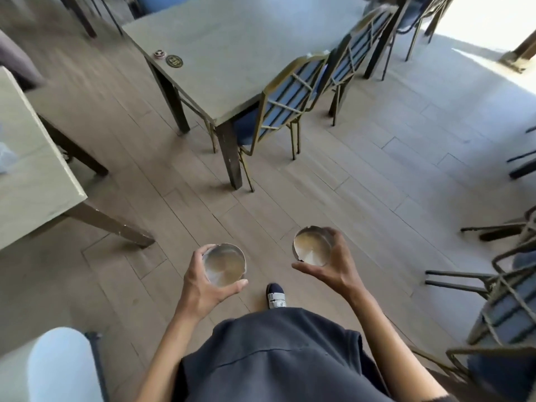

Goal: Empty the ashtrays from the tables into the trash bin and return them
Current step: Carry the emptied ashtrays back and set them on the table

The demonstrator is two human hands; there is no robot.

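Note:
Each of my hands holds a round metal ashtray over the wooden floor. My left hand (203,282) grips one ashtray (224,265) by its rim, bowl facing up and looking empty. My right hand (327,265) grips the other ashtray (312,245), tilted slightly toward me, also looking empty. A grey-green table (237,50) stands ahead, with a small round number plate (174,61) and a small round object (159,54) near its left edge. No trash bin is in view.
Blue-cushioned chairs with gold frames (290,103) are tucked at the table's right side. Another table (26,169) stands at the left. More chairs (504,303) crowd the right edge. A pale rounded chair back (61,364) is at lower left. My shoe (275,295) is on the floor.

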